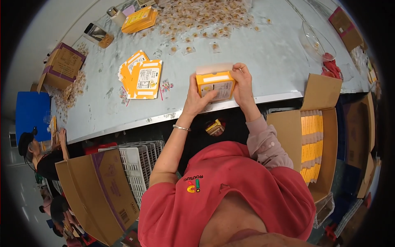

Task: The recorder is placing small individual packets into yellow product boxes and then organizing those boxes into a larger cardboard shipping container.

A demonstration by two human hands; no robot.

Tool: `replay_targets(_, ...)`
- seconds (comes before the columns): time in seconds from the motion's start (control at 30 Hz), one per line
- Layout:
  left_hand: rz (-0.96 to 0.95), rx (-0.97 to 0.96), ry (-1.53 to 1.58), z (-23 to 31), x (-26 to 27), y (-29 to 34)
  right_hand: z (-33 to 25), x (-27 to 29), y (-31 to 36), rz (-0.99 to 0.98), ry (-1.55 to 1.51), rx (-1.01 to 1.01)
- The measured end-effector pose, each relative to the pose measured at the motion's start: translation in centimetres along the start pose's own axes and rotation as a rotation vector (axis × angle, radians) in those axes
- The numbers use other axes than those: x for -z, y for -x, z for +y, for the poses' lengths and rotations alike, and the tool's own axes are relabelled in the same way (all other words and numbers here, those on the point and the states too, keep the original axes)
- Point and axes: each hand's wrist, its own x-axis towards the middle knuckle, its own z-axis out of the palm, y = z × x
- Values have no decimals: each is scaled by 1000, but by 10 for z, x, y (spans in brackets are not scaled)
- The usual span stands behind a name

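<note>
Over the near edge of the table I hold a small yellow and white carton [216, 87] between both hands. My left hand [196, 98] wraps its left side, with the thumb across the printed front panel. My right hand [242, 85] grips the upper right corner, its fingers bent at the edge of a pale raised flap [214, 69]. What lies inside the carton is hidden. To the left, several flat yellow cartons [148, 80] lie fanned in a stack on small colourful packets [166, 85].
Small clear-wrapped packets [197, 18] cover the table's far side. A brown box [319, 160] of upright yellow cartons stands at my right. White plastic crates [133, 162] and a cardboard box [96, 193] are at my left. A co-worker [41, 154] works beyond them.
</note>
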Motion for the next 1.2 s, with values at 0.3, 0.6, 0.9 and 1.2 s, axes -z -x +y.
replay_targets(0.3, -63, 4, 38, -7, 5, 12, 2, 16, -1, -176, 227, -218)
replay_targets(0.6, 156, -18, 90, 13, -5, 11, -18, -15, 35, -323, 269, -21)
replay_targets(0.9, 252, -507, -708, 29, 7, 0, -63, -7, -7, -182, 739, -48)
replay_targets(1.2, 179, -405, -593, 24, -11, -6, -67, 10, -14, -140, 1149, 105)
